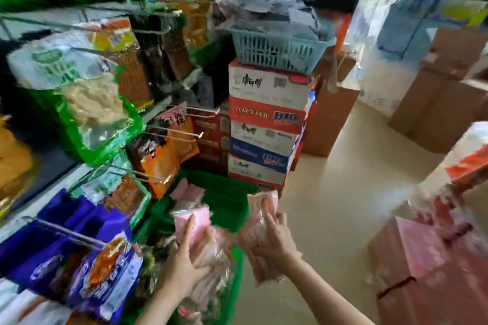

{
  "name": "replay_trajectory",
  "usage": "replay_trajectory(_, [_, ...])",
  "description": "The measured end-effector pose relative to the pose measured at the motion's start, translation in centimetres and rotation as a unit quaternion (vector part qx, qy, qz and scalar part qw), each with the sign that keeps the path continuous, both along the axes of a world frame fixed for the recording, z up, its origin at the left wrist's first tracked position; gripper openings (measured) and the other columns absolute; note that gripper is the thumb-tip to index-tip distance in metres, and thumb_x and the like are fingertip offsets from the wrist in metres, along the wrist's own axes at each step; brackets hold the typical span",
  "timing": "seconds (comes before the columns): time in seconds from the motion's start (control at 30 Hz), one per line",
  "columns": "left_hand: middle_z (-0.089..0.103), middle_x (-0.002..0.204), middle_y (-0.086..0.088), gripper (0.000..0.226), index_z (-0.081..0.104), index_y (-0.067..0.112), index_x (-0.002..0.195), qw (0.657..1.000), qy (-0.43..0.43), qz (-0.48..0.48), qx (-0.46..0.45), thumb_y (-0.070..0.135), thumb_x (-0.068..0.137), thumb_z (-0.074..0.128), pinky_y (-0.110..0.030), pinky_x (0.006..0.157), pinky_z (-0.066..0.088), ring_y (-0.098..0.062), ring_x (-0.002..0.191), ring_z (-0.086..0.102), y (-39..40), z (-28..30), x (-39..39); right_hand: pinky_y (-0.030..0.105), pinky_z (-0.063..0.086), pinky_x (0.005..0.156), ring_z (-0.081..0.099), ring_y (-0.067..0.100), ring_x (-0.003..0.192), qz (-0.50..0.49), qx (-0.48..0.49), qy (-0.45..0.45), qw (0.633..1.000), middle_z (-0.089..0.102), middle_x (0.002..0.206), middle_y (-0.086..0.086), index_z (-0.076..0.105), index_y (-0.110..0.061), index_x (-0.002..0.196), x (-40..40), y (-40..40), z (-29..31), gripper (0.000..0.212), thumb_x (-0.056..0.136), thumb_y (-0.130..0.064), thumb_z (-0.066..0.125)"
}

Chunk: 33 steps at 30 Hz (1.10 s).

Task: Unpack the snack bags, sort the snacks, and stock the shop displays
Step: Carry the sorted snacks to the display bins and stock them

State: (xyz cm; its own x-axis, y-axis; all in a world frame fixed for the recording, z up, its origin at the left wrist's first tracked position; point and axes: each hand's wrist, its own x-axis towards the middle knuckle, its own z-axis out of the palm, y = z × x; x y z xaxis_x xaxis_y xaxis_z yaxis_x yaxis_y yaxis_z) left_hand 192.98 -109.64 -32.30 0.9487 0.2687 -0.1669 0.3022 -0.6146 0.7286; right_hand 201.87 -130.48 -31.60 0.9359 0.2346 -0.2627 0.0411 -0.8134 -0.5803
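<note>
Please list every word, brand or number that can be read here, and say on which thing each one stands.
"BIG": red carton in the stacked cartons.
"BIG", partly blurred: blue carton lower in the stack.
Chinese characters on the white cartons: too blurred to read.
Print on the hanging snack bags and the pink packets: unreadable.

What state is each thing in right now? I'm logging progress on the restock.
left hand: grips pink snack packets over the green basket.
right hand: holds more pink packets, raised beside the basket.
green basket: partly filled, a few pink packets inside.
teal basket: heaped with wrappers, atop the stacked cartons.
wall hooks: hung with snack bags.
</note>
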Motion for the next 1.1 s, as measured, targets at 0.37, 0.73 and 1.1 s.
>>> replay_trajectory(0.37, [0.031, 0.142, -0.013, 0.11, -0.023, 0.032, 0.137, 0.985, 0.019, 0.029, 0.167, 0.029, 0.079, 0.07, -0.028, 0.082, 0.038, -0.031, 0.122, 0.046, 5.6, -18.0, 21.6, 0.034, 0.044, 0.093, 0.046, 0.03, 0.107, -0.055, 0.132, 0.056, 0.988, 0.022, 0.126, 0.007, 0.022, -0.018, 0.145, 20.0, 8.6, -20.8, 0.083, 0.079, -0.023, 0.072])
replay_trajectory(0.73, [-0.01, 0.156, -0.015, 0.074, -0.006, 0.022, 0.149, 0.984, 0.05, -0.017, 0.17, 0.02, 0.097, 0.047, -0.031, 0.106, 0.025, -0.032, 0.144, 0.008, 7.7, -33.0, 30.8, 0.045, 0.027, 0.11, 0.02, 0.044, 0.138, -0.036, 0.0, 0.073, 0.997, -0.014, 0.154, 0.021, -0.009, -0.012, 0.15, 26.1, 14.3, -36.9, 0.087, 0.091, -0.023, 0.054])
replay_trajectory(1.1, [0.049, 0.13, -0.012, 0.038, 0.056, 0.019, 0.123, 0.961, 0.169, -0.073, 0.205, 0.018, 0.084, 0.055, -0.037, 0.092, 0.045, -0.032, 0.115, 0.051, 0.9, -18.2, 28.0, 0.049, 0.034, 0.104, 0.026, 0.043, 0.131, -0.008, -0.136, 0.057, 0.989, 0.01, 0.151, 0.017, 0.02, -0.014, 0.143, 24.3, 2.9, -16.5, 0.061, 0.091, -0.015, 0.05])
